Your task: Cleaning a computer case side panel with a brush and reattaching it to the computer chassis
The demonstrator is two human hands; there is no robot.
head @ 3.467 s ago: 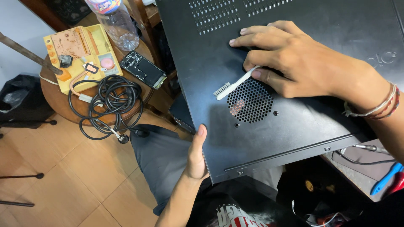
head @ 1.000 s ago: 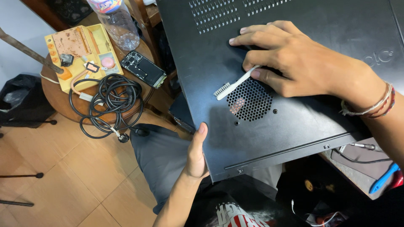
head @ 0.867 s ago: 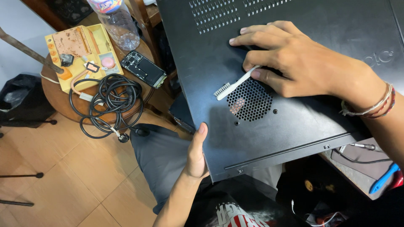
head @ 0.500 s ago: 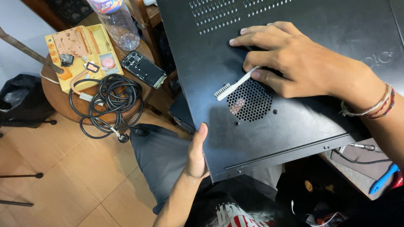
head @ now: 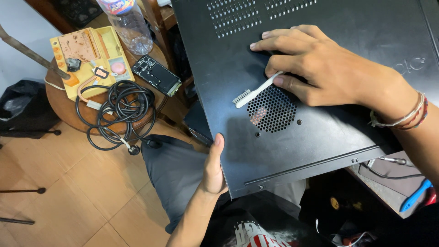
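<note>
Taking the large black sheet-metal computer case panel [head: 320,68] as the landmark, a coiled black power cable [head: 120,112] and a yellow plastic parts tray [head: 89,57] are lying well to its left on a round wooden stool [head: 61,112], with a clear plastic bottle [head: 128,25] and an opened black phone [head: 157,75] lying between them and the panel. The left hand [head: 212,167] is gripping the panel's lower left edge, thumb pressing along the rim; the remaining fingers are hidden beneath. On the panel's face, a small white brush [head: 254,91] is lying just above and left of the round perforated fan grille [head: 272,110], its long axis running from bristles at lower left to handle at upper right. The right hand [head: 329,68] is pinching that handle between thumb and index finger, other fingers resting extended on the panel. The right hand is therefore the nearer one.
</note>
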